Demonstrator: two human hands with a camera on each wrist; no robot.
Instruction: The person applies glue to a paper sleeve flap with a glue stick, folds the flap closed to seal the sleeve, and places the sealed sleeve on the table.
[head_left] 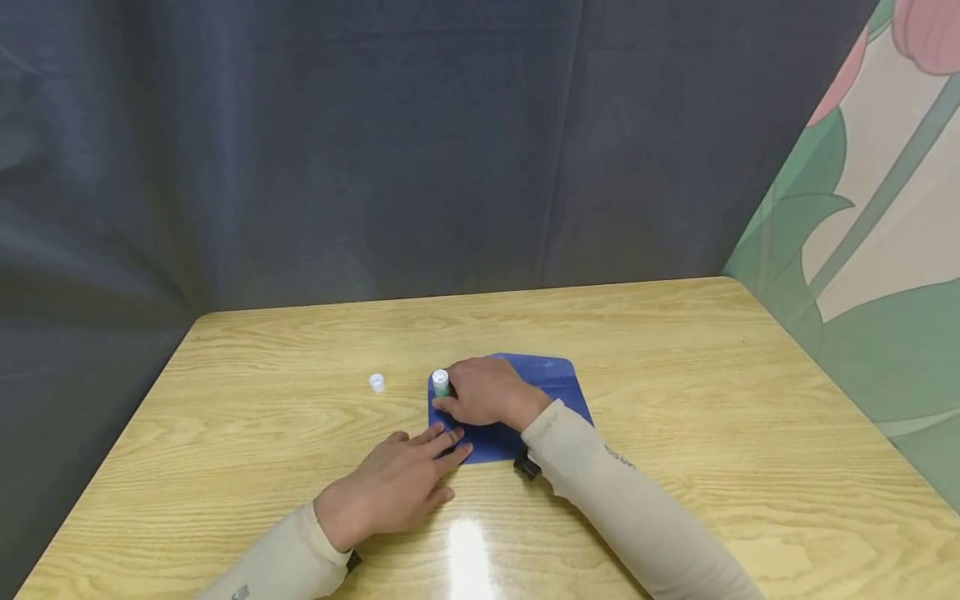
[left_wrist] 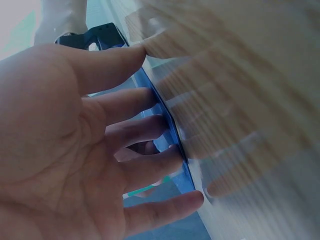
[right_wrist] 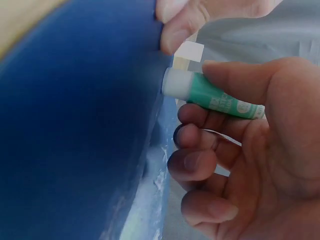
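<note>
While the right hand (head_left: pixel 483 393) grips the glue stick (head_left: pixel 440 384) against the blue sheet (head_left: pixel 553 377) at its far-left side, the left hand (head_left: pixel 393 483) rests spread fingers on the near-left corner; pressing too lightly could let the stick's drag skew the sheet across the tabletop (head_left: pixel 262 400).

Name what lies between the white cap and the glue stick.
In the head view, from cap to glue stick: bare tabletop, then the left edge of the blue sheet.

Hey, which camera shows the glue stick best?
The right wrist view: the glue stick shows large and side-on, label included. The head view shows it small; the left wrist view, perhaps a green sliver between fingers.
</note>
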